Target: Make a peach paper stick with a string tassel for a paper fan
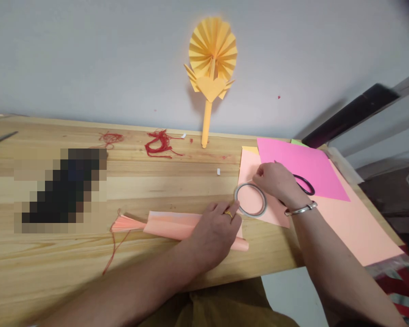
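My left hand (214, 229), with a ring on one finger, is closed over a partly rolled sheet of peach paper (170, 225) and presses it on the table. A pleated peach paper piece (127, 224) tied with red thread sticks out of its left end. One left fingertip touches a roll of narrow tape (236, 200) lying on peach paper. Just beyond the tape, my right hand (274, 179) is closed, fingertips together; whatever is between them is hidden. Beneath it lies what looks like scissors, one black handle loop (311, 187) showing.
A yellow paper fan (213, 45) with a heart and handle leans on the wall. Red thread bundles (158, 143) lie at the table's back. A blurred dark object (64, 190) is left. Pink paper (303, 163) and peach sheets (354, 231) are stacked right.
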`<state>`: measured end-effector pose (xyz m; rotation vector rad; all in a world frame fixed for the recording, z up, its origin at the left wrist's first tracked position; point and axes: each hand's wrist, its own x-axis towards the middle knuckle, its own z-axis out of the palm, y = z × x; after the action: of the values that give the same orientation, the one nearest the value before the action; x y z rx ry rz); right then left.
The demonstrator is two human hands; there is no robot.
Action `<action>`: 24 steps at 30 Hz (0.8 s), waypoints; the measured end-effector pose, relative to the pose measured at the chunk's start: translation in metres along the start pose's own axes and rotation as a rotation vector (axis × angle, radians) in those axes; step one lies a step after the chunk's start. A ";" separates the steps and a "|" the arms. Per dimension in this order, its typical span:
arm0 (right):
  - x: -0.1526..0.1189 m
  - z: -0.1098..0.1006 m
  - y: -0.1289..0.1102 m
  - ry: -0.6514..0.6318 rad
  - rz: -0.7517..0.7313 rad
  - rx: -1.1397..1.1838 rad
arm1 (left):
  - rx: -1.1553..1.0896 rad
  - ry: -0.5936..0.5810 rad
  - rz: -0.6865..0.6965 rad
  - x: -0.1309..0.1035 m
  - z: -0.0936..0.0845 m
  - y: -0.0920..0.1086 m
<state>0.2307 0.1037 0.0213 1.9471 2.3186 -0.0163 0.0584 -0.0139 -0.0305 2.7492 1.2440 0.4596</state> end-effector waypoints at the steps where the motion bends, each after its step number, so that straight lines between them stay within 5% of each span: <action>1: -0.003 0.001 0.002 -0.017 -0.030 -0.027 | -0.003 -0.002 0.001 0.000 0.000 0.000; 5: -0.012 0.005 0.012 -0.056 -0.073 -0.087 | -0.013 0.013 -0.004 0.001 0.001 0.000; 9: -0.022 0.007 0.019 0.114 -0.015 -0.099 | -0.018 0.021 -0.002 0.001 0.002 0.000; 12: -0.029 0.005 0.015 0.226 -0.233 0.043 | -0.019 0.021 -0.001 0.000 0.002 0.000; 16: -0.033 0.003 0.002 0.163 -0.500 0.115 | -0.014 0.020 -0.007 -0.001 0.003 0.000; 24: -0.029 0.010 -0.001 0.140 -0.487 0.007 | -0.001 0.025 0.005 -0.002 0.003 -0.001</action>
<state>0.2351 0.0741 0.0139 1.3768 2.8260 0.0729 0.0574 -0.0142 -0.0336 2.7545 1.2418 0.4964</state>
